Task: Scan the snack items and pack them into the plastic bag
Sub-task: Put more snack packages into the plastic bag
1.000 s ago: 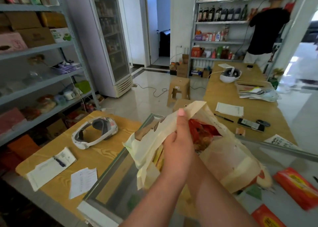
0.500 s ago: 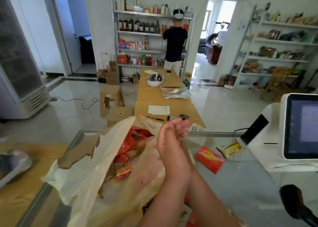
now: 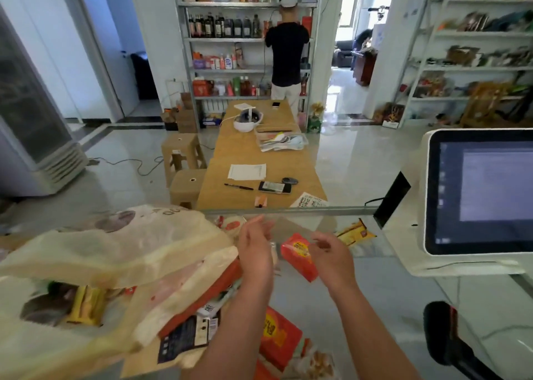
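Glass counter [image 3: 409, 299] fills the bottom of the view. On it at 9 o'clock lies the plastic bag [image 3: 115, 252]. It is big and pale, and it flops on its side with its mouth toward 3 o'clock. The bag is full of snacks. A dark pack [image 3: 184, 336] with a white label pokes out of the mouth at 7 o'clock, and a yellow pack [image 3: 86, 304] shows through the side of the bag.

At 3 o'clock a white screen [image 3: 478, 192] stands on the counter, lit up. A long wooden table [image 3: 245, 154] sits behind the counter at 12 o'clock, with papers and a pen on it. Far behind it, a person in a black shirt [image 3: 287, 53] faces a shelf of bottles.

Both hands hang over the counter in the middle, apart from each other. The left hand [image 3: 255, 250] is just past the bag's mouth with its fingers loose and holding nothing. The right hand [image 3: 331, 255] has loosely bent fingers and holds nothing too.

A red snack pack [image 3: 297, 260] lies between the two hands. The right fingertips are just beside it, but I cannot tell if they touch. Another red pack [image 3: 281, 339] lies at 6 o'clock beside the left arm. A yellow snack [image 3: 353, 232] lies at 2 o'clock from the right hand. The black scanner [image 3: 444, 333] is at 4 o'clock.
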{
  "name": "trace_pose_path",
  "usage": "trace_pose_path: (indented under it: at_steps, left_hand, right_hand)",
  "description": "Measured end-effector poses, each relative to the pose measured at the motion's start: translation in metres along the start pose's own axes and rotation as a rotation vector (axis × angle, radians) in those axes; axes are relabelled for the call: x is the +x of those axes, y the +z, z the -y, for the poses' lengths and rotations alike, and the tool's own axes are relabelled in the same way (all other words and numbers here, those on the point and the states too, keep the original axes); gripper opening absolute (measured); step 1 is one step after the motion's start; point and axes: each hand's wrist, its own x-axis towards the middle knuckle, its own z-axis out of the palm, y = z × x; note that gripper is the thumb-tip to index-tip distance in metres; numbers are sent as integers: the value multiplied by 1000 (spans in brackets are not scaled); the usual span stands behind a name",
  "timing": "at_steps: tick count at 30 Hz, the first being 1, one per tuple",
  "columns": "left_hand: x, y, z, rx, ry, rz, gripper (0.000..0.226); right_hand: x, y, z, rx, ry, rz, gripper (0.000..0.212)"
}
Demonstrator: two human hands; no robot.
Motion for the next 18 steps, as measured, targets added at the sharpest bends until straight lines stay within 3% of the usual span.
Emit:
trace_pose_path:
  at_steps: [5,7,11,13,18]
  left_hand:
    - [13,6,35,239,-49,-69,31]
    - [13,3,44,346,-33,-76,33]
    - [13,-11,62,470,-66,-46,37]
    - [12,-15,60,502,-53,-27,34]
    - [7,-18,47,516,-38,-12,28]
  right_hand:
    - [32,-14,-34,-235,-92,20,31]
    - [38,0,-41,-319,-168,81,32]
    - [35,37,-42,-255,-267,309,26]
    - [28,56,-46,-303,-331,452,36]
    - [27,84,-71,-636,-390,560,72]
